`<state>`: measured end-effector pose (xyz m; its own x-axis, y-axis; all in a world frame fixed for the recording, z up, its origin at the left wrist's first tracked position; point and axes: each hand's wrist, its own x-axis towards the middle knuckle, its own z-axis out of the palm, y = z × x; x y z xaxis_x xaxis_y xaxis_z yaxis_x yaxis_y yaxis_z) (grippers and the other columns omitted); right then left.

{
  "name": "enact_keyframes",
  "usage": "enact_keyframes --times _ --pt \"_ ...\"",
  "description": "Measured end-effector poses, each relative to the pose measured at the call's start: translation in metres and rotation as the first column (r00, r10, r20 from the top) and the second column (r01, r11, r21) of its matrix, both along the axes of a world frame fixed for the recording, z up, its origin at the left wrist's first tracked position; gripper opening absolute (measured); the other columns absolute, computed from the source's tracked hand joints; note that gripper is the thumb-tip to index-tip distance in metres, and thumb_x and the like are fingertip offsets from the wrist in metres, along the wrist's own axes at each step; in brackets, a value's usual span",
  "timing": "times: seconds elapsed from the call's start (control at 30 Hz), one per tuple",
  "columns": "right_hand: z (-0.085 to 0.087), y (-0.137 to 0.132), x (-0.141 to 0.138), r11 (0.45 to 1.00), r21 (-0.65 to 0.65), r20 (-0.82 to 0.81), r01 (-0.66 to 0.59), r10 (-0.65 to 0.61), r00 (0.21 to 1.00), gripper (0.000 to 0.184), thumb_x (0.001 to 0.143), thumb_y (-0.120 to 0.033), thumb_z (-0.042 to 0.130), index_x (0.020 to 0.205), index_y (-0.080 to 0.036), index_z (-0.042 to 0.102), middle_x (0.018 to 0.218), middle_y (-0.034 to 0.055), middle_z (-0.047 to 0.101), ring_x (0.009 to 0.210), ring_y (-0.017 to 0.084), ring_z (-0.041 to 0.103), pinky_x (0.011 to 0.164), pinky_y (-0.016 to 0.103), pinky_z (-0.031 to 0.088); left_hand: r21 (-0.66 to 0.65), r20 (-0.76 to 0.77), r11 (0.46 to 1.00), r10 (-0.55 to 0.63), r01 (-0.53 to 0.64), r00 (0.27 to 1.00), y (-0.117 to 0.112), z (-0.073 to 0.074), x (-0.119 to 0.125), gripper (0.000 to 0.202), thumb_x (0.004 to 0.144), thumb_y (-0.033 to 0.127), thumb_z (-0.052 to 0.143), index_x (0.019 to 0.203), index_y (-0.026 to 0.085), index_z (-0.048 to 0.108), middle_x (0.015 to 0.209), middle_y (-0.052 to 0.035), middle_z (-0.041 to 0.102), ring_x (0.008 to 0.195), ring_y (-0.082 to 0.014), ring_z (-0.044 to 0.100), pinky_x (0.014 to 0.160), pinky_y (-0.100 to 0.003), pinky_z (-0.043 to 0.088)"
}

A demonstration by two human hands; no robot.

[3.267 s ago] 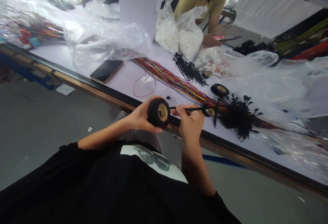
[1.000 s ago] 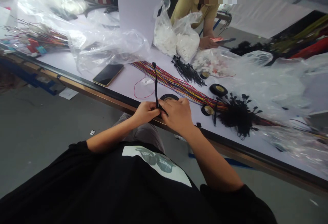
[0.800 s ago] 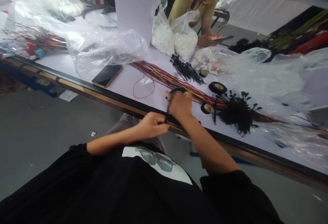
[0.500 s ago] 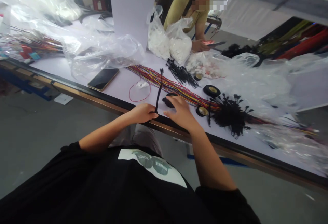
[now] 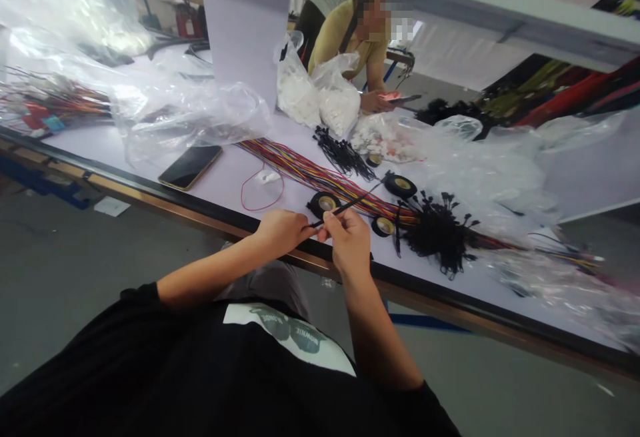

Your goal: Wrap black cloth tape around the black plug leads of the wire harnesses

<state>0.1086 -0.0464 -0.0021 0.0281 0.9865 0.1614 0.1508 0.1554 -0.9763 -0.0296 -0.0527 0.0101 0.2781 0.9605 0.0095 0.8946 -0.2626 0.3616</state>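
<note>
A short black cable (image 5: 361,198) with a small connector at its far end slants up to the right over the table. My left hand (image 5: 284,232) is closed on its near end at the table's front edge. Right beside it, my right hand (image 5: 350,240) pinches the same cable with thumb and fingers. Just behind my hands lies a roll of black tape (image 5: 317,206), partly covered by the cable and fingers. A smaller tape roll (image 5: 384,226) sits to the right of my right hand. Behind them runs a bundle of coloured wires (image 5: 300,169).
A phone (image 5: 190,167) and a red wire loop (image 5: 242,196) lie to the left. Black connector cables (image 5: 440,230) are heaped at right, near another tape roll (image 5: 400,185). Plastic bags (image 5: 340,107) stand behind. Across the table a person (image 5: 330,40) leans over, holding a phone-like object.
My right hand has moved from the tape roll to the cable and now pinches it. The cable has swung from nearly upright to slanting right.
</note>
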Motion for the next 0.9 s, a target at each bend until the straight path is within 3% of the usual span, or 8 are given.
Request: enact_keyframes --times 0.07,0.2,0.37,0.47,0.57,0.7,0.8,0.9 --pt "-0.002 0.003 0.000 0.999 -0.024 -0.136 0.023 -0.026 0.990 0.023 0.070 -0.035 0.061 0.061 -0.019 0.048 0.040 -0.0088 0.051 0.036 0.007 0.045 0.044 0.021 0.038 0.016 -0.033 1.000 0.001 -0.001 0.999 0.001 0.002 0.005 0.042 0.087 0.043 0.041 0.084 0.012 0.069 0.076 -0.0132 0.069 0.073 -0.0217 0.065 0.059 -0.026 0.037" --pt "0.002 0.006 0.002 0.991 -0.092 -0.334 0.094 -0.120 0.935 0.033 0.064 -0.033 0.066 0.053 -0.020 0.037 0.038 -0.0107 0.043 0.031 0.005 0.040 0.035 0.018 0.030 0.036 -0.160 0.987 -0.148 0.155 0.976 0.006 0.003 0.017 0.031 0.089 0.028 0.040 0.088 0.012 0.067 0.081 -0.0153 0.069 0.081 -0.0262 0.066 0.063 -0.029 0.042" --pt "0.004 0.006 0.016 0.980 -0.033 -0.345 0.196 -0.195 0.918 0.035 0.066 -0.032 0.066 0.053 -0.020 0.036 0.039 -0.0109 0.042 0.031 0.004 0.040 0.032 0.017 0.028 -0.062 -0.222 0.964 -0.266 0.258 0.938 0.019 0.005 0.030 0.027 0.082 0.010 0.041 0.087 0.008 0.068 0.081 -0.0182 0.069 0.084 -0.0279 0.067 0.064 -0.031 0.046" --pt "0.005 0.009 0.026 0.958 0.044 -0.301 0.283 -0.257 0.918 0.034 0.068 -0.030 0.066 0.053 -0.020 0.037 0.039 -0.0101 0.045 0.032 0.005 0.042 0.034 0.018 0.031 -0.120 -0.105 0.962 -0.257 0.245 0.961 0.030 0.010 0.030 0.030 0.083 0.020 0.041 0.080 0.009 0.069 0.082 -0.0175 0.070 0.085 -0.0276 0.067 0.067 -0.032 0.048" --pt "0.009 0.013 0.032 0.945 0.053 -0.319 0.324 -0.291 0.902 0.034 0.067 -0.028 0.065 0.052 -0.020 0.036 0.038 -0.0104 0.044 0.031 0.005 0.041 0.034 0.018 0.029 -0.119 0.195 0.965 -0.207 0.233 0.959 0.040 0.011 0.027 0.024 0.077 0.017 0.047 0.086 0.013 0.069 0.090 -0.0110 0.071 0.088 -0.0217 0.066 0.075 -0.029 0.049" --pt "0.015 0.016 0.032 0.946 0.067 -0.316 0.318 -0.283 0.906 0.034 0.067 -0.029 0.065 0.052 -0.021 0.035 0.037 -0.0106 0.043 0.030 0.005 0.039 0.033 0.018 0.028 -0.236 0.603 0.935 -0.071 0.263 0.795 0.047 0.009 0.026 0.025 0.075 0.015 0.049 0.093 0.014 0.066 0.080 -0.0032 0.069 0.067 -0.0109 0.064 0.060 -0.019 0.049" --pt "0.014 0.014 0.029 0.943 0.081 -0.298 0.321 -0.285 0.911 0.034 0.068 -0.031 0.064 0.053 -0.021 0.035 0.037 -0.0107 0.043 0.030 0.005 0.039 0.034 0.018 0.030 -0.210 0.677 0.923 -0.100 0.321 0.730 0.043 0.009 0.030 0.021 0.078 0.026 0.051 0.081 0.013 0.067 0.065 0.0002 0.062 0.054 -0.0079 0.057 0.051 -0.017 0.043" --pt "0.010 0.012 0.025 0.940 0.079 -0.298 0.332 -0.295 0.908 0.034 0.069 -0.032 0.063 0.054 -0.021 0.034 0.037 -0.0110 0.043 0.030 0.005 0.039 0.035 0.019 0.030 -0.050 0.532 0.963 -0.200 0.266 0.823 0.036 0.010 0.033 0.019 0.078 0.025 0.052 0.073 0.013 0.066 0.060 0.0001 0.060 0.054 -0.0081 0.054 0.052 -0.018 0.039"
